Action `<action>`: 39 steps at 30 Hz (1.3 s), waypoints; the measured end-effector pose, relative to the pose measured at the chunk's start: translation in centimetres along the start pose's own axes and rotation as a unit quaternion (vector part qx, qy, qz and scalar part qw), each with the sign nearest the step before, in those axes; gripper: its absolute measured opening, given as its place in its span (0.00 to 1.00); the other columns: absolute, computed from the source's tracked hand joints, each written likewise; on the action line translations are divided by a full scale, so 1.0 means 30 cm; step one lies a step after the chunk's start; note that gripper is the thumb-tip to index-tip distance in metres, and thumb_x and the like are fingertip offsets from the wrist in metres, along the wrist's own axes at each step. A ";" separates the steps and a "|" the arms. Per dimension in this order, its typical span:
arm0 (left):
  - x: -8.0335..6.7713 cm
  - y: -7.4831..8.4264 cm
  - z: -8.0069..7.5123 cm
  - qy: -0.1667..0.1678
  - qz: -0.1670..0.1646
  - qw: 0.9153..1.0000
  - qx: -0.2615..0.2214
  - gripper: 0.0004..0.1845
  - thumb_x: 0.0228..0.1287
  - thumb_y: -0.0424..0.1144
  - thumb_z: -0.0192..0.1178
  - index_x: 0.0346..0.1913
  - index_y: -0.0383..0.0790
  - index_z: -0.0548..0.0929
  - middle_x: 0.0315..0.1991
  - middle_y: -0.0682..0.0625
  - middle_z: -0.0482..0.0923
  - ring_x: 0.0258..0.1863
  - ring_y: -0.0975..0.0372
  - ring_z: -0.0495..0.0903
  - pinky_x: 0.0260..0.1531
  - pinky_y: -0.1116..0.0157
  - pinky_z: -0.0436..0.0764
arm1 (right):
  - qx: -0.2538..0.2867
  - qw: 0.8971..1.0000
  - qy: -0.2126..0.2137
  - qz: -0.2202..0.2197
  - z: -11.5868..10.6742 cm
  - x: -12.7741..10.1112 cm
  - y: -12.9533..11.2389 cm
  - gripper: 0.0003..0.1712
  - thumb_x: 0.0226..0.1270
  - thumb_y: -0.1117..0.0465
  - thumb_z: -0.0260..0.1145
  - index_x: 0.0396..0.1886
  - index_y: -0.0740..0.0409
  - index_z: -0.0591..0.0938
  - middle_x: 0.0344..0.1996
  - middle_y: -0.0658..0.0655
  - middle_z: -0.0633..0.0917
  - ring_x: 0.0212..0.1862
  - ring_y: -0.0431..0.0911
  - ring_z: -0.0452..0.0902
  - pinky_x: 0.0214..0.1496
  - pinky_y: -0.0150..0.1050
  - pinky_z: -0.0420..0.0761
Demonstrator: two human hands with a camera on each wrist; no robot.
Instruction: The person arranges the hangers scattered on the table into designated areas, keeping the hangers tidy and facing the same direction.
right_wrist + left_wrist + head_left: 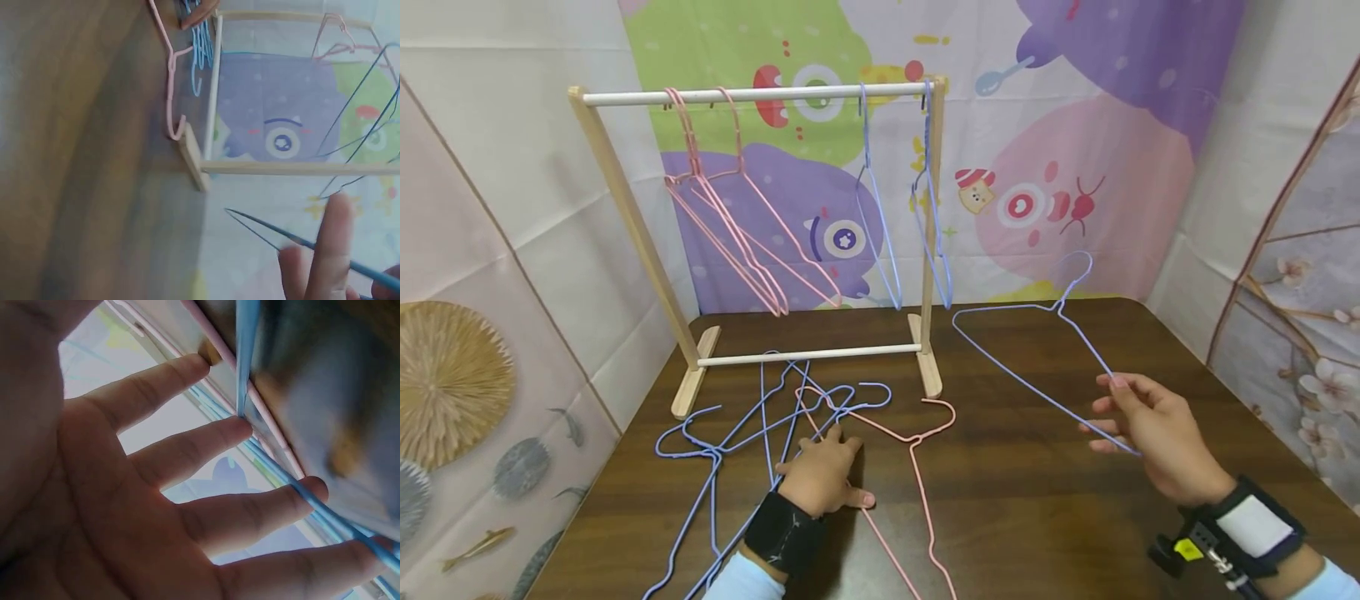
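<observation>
A blue clothes hanger [1007, 307] is held at its near end by my right hand [1161, 429], thumb and fingers pinching the wire above the table's right side. In the right wrist view, the hanger's wire [301, 240] passes beside my blurred finger. My left hand [823, 471] lies palm down over hangers on the table, fingers spread. In the left wrist view, blue wire [331, 517] touches or crosses the outer fingertips. Several tangled blue hangers [717, 451] lie left of and under this hand. A pink hanger [922, 492] lies to its right, partly hidden beneath it.
Behind the loose hangers stands a wooden rack with a white rail [805, 92]. Several pink hangers [752, 250] hang at the rail's left; blue hangers [887, 242] hang at its right. The rack's right foot [928, 367] stands on the brown table [1030, 508]. A cartoon curtain [1075, 150] hangs behind.
</observation>
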State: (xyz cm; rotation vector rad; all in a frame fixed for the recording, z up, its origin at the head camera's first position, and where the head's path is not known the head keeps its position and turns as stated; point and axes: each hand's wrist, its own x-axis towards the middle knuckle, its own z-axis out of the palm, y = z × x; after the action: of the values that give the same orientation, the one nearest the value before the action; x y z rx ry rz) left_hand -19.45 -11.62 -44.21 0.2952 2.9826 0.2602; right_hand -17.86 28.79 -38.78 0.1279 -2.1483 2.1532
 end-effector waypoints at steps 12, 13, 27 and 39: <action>-0.028 -0.035 -0.041 0.055 0.013 0.998 -0.018 0.46 0.51 0.60 0.75 0.72 0.46 0.73 0.74 0.37 0.65 0.65 0.29 0.67 0.40 0.20 0.71 | 0.073 0.988 0.058 -0.126 0.023 0.046 -0.208 0.09 0.81 0.60 0.57 0.48 0.60 0.80 0.30 0.52 0.88 0.33 0.42 0.88 0.22 0.40 0.86; -0.033 -0.048 -0.050 0.066 0.015 0.998 -0.018 0.44 0.54 0.58 0.74 0.72 0.45 0.74 0.74 0.36 0.66 0.66 0.29 0.67 0.40 0.20 0.71 | 0.084 0.987 0.057 -0.127 0.023 0.050 -0.235 0.09 0.81 0.61 0.55 0.48 0.60 0.80 0.29 0.53 0.88 0.32 0.42 0.87 0.22 0.39 0.86; -0.098 -0.290 -0.107 -0.001 -0.048 0.998 -0.032 0.45 0.53 0.56 0.77 0.73 0.45 0.73 0.72 0.25 0.62 0.62 0.16 0.60 0.43 0.18 0.67 | 0.100 0.975 0.065 -0.189 0.078 0.045 -0.571 0.13 0.82 0.63 0.52 0.52 0.64 0.80 0.29 0.57 0.88 0.30 0.46 0.81 0.25 0.31 0.76; -0.078 -0.310 -0.072 0.022 -0.022 0.999 -0.025 0.50 0.45 0.52 0.82 0.71 0.39 0.73 0.68 0.25 0.66 0.56 0.13 0.63 0.46 0.25 0.73 | 0.125 0.955 0.026 -0.269 0.142 0.018 -0.678 0.17 0.80 0.62 0.56 0.60 0.71 0.75 0.27 0.65 0.83 0.27 0.50 0.74 0.26 0.31 0.72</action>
State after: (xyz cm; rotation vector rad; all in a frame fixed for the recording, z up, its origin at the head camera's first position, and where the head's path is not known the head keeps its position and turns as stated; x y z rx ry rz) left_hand -19.20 -21.41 -43.53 0.2218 3.0160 0.3387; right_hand -15.82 24.58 -18.55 0.5923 -1.5593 2.0436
